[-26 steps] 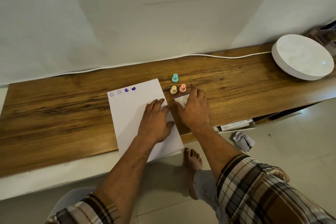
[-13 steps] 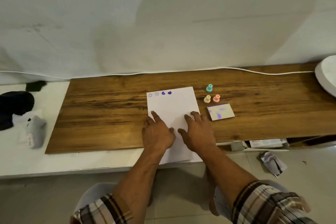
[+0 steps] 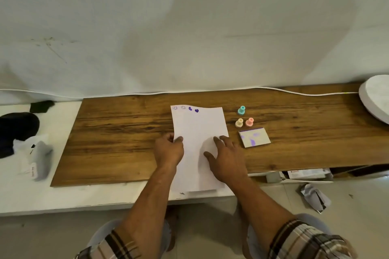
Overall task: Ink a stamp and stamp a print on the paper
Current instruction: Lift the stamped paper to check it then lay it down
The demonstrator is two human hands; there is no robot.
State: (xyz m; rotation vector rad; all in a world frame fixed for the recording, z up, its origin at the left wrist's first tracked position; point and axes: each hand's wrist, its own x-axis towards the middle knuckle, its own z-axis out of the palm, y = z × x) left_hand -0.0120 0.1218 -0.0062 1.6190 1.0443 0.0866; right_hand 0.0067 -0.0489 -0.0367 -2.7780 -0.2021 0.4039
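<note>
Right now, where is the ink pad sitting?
In the head view, the ink pad lies flat on the wooden board, right of the paper, just in front of the yellow stamp and pink stamp.

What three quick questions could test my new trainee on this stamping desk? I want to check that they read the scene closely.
1. True or false: the right hand is holding a stamp.
2. How many prints are on the paper?
3. Which stamp stands farthest from the ink pad: A) teal stamp, B) yellow stamp, C) pink stamp?

Key: 1. False, it lies flat on the paper, and the left hand pinches the sheet's left edge. 2. Four: two smiley faces and two purple hearts along the top edge. 3. A.
</note>
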